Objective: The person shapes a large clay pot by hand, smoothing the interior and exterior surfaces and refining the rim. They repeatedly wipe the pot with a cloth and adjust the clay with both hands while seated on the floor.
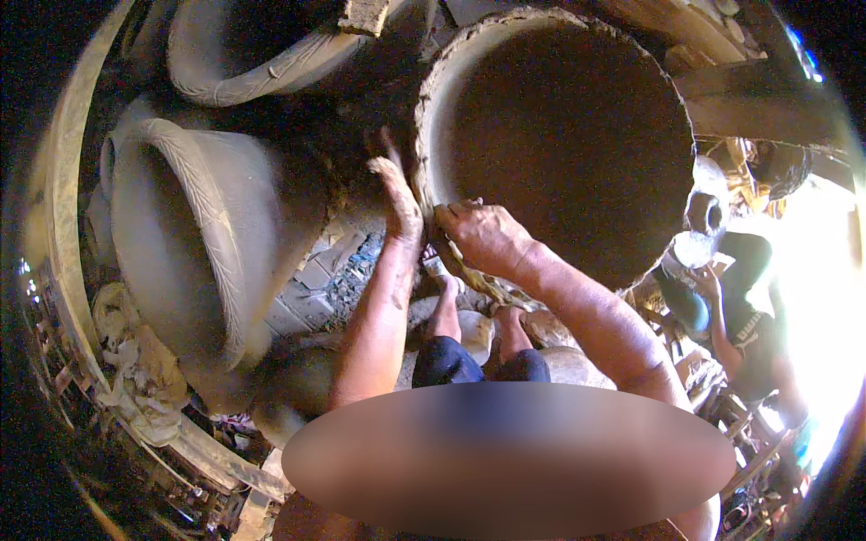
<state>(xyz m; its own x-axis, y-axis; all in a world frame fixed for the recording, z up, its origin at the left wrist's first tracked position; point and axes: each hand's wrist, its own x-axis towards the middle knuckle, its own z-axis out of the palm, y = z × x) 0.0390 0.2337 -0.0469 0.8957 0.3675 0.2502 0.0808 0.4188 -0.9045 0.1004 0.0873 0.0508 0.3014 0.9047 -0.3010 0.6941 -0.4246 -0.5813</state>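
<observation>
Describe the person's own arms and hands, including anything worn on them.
The left hand and right hand are bare: no gloves, and no watch or bracelet shows. The left forearm and right forearm have no sleeves. Dark, mud-like smears mark the left forearm near the wrist. Higher up, the arms are partly blurred out.

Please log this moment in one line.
left hand: beside large round pot; right hand: at its ragged rim; nearby: patterned-rim pot, another person
</observation>
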